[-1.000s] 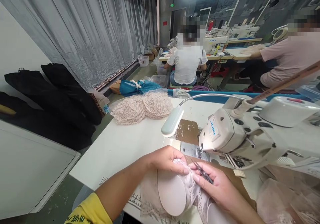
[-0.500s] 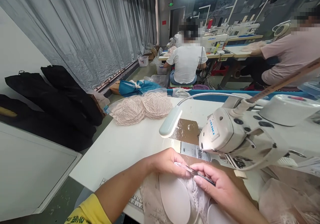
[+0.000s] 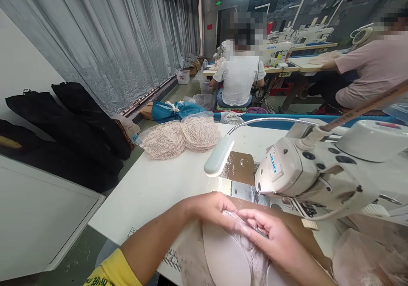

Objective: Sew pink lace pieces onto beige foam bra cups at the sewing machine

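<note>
Garment workshop: rows of sewing machines [image 3: 306, 171], seated workers [image 3: 239, 80].

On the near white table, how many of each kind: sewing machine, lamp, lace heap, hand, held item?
Sewing machine: 1
Lamp: 1
Lace heaps: 2
Hands, left hand and right hand: 2
Held items, lace garment and snips: 2
Total: 8

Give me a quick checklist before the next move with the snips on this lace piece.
1. Left hand pinches the lace piece: ok.
2. Right hand holds the snips: ok.
3. Snip tips clear of the left fingertips: cannot tell, the hands meet there.
4. Both hands clear of the sewing machine head: ok.
5. Padded cup lies under the hands at the table edge: ok.
6. Stack of lace cups apart from the hands: ok.
</note>
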The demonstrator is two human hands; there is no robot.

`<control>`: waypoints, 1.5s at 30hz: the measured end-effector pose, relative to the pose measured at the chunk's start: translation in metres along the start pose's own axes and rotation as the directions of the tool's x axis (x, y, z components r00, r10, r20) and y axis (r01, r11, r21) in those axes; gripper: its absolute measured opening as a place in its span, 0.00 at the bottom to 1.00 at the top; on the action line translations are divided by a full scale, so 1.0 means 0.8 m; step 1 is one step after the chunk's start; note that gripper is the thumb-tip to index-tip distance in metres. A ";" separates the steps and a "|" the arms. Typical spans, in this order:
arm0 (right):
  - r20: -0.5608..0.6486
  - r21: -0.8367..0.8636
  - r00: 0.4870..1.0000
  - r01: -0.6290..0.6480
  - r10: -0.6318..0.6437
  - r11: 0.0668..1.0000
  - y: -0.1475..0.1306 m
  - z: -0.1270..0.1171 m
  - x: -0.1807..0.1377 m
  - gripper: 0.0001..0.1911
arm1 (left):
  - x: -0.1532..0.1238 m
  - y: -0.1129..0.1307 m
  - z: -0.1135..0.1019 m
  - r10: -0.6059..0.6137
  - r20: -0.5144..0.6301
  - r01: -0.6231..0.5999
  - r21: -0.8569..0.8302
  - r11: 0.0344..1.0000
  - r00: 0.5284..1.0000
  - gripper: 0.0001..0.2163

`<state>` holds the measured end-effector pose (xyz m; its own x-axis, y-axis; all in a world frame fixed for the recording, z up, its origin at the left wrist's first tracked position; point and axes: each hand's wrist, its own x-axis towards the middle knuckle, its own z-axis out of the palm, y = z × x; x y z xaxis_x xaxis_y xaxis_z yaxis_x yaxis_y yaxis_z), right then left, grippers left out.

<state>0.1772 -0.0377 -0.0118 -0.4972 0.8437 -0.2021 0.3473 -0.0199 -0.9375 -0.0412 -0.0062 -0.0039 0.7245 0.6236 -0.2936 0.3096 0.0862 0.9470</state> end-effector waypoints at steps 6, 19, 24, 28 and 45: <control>0.084 -0.172 0.996 0.017 -0.003 0.985 -0.002 -0.011 -0.002 0.19 | -0.031 -0.001 -0.042 -0.116 0.013 0.112 0.170 0.979 0.993 0.11; -0.108 0.105 0.994 0.011 0.000 0.994 0.003 0.012 0.002 0.17 | -0.011 0.002 -0.001 0.049 -0.168 -0.053 -0.017 0.998 0.984 0.14; -0.167 0.080 0.986 0.023 -0.009 0.997 0.023 0.001 0.001 0.23 | -0.005 -0.002 0.010 0.037 -0.211 -0.068 -0.139 0.988 0.977 0.12; -0.121 -0.012 0.991 0.056 -0.057 0.998 0.026 -0.007 0.000 0.21 | -0.004 -0.001 0.014 0.013 -0.230 -0.068 -0.232 0.970 0.973 0.12; -0.096 0.176 0.995 -0.010 0.027 0.984 -0.001 0.002 0.002 0.16 | -0.001 0.003 0.013 -0.067 -0.246 0.003 -0.254 0.967 0.967 0.15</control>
<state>0.1747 -0.0376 -0.0121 -0.4087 0.8906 -0.1996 0.2070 -0.1226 -0.9706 -0.0347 -0.0150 -0.0027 0.5284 0.7883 -0.3154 0.1452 0.2821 0.9483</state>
